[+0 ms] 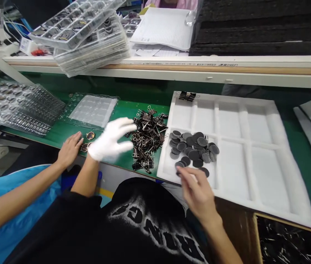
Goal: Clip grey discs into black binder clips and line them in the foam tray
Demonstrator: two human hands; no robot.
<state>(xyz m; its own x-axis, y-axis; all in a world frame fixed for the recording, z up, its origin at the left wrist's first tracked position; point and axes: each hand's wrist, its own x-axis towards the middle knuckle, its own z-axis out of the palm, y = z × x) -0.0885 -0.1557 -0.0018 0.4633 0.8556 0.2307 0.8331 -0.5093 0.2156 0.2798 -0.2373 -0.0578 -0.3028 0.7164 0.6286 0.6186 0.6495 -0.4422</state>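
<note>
My left hand [112, 139], in a white glove, hovers over the green table with fingers spread and nothing in them. Just right of it lies a heap of black binder clips [148, 135]. My bare right hand [198, 192] is at the near edge of a white foam tray [234, 168], its thumb and fingers pinched together. A small dark thing [177, 172] shows at the fingertips; its kind is unclear. Beyond them, dark round discs [195, 146] are piled in a tray compartment. Two binder clips [187, 96] sit on the tray's far rim.
A co-worker's hand [69, 150] rests at left beside small gold-rimmed round parts [90, 136]. Stacked clear blister trays [20, 106] stand far left, a flat clear tray [93, 110] behind. A shelf [155, 73] crosses above. A box of black clips [293, 240] is lower right.
</note>
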